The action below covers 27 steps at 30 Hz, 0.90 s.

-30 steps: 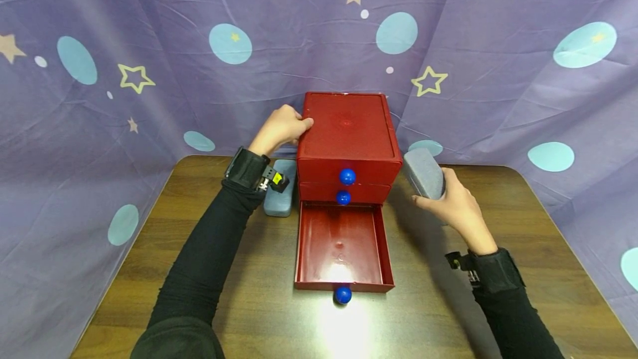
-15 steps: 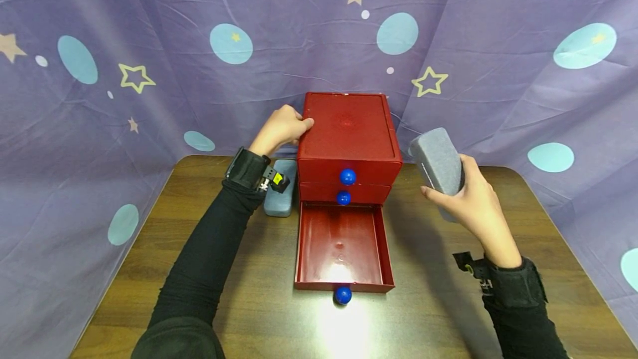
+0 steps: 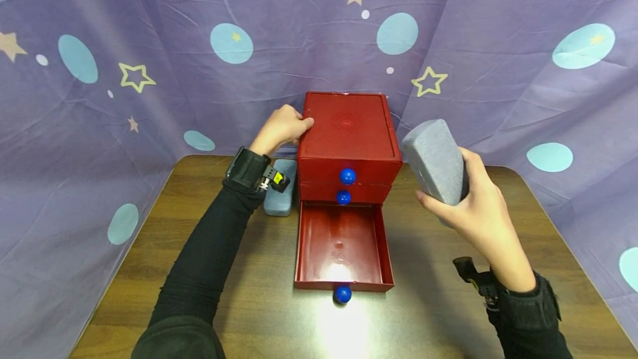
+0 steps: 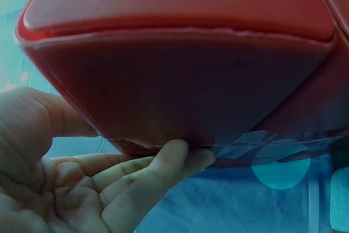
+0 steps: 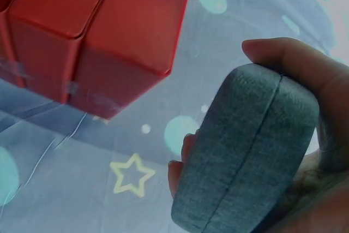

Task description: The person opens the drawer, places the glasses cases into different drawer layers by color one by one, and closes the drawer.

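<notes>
A red three-drawer chest [image 3: 349, 137] stands at the table's back centre, and its bottom drawer [image 3: 341, 245] is pulled out and looks empty. My left hand [image 3: 279, 129] grips the chest's upper left edge, thumb on top and fingers [image 4: 163, 162] curled round the side. To the right of the chest my right hand [image 3: 473, 204] holds a grey fabric case [image 3: 436, 162] in the air above the table. The right wrist view shows the case [image 5: 245, 156] wrapped by my fingers with the chest [image 5: 103, 36] to its left.
A second grey case [image 3: 280, 195] lies on the wooden table [image 3: 199, 292] left of the chest, behind my left wrist. Blue knobs [image 3: 347, 176] mark each drawer front. A purple patterned cloth [image 3: 149, 43] hangs behind and at both sides.
My right hand has lifted the grey case off the table and brought it up and slightly toward me. The left hand and the chest have stayed still.
</notes>
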### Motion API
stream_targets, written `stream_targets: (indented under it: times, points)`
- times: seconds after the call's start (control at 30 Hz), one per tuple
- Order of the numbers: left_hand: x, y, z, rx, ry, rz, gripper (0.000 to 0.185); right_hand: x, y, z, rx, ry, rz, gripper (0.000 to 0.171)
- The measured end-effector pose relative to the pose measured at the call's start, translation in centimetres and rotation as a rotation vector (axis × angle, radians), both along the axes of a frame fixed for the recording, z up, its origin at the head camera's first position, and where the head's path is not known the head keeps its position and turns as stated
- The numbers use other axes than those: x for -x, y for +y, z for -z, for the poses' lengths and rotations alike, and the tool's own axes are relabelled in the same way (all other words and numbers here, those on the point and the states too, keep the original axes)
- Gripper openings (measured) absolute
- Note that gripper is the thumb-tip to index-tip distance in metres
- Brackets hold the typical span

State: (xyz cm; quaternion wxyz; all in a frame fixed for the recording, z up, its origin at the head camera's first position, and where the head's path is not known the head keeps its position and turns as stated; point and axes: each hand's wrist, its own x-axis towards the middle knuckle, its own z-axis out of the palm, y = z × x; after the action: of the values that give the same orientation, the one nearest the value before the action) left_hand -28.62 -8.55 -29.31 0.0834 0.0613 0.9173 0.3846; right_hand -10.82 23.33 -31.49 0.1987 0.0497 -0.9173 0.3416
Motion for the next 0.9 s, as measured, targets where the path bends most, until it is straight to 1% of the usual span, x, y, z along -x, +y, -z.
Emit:
stream_targets:
  times: [0.2,0.4,0.63,0.9]
  points:
    - [0.0,0.0,0.0,0.021,0.011,0.005,0.053,-0.6,-1.5,0.0,-0.008,0.077,-0.074,0.088]
    - [0.1,0.0,0.0,0.026,0.012,-0.005,0.053,-0.6,-2.6,0.2,-0.036,0.113,-0.141,0.083]
    - [0.2,0.0,0.1,0.019,0.003,-0.014,0.053,-0.5,-3.8,0.8,-0.117,0.097,-0.176,0.080]
    - [0.2,0.0,0.1,0.023,0.012,-0.005,0.053,-0.1,-4.8,1.6,-0.185,0.068,-0.253,0.084]
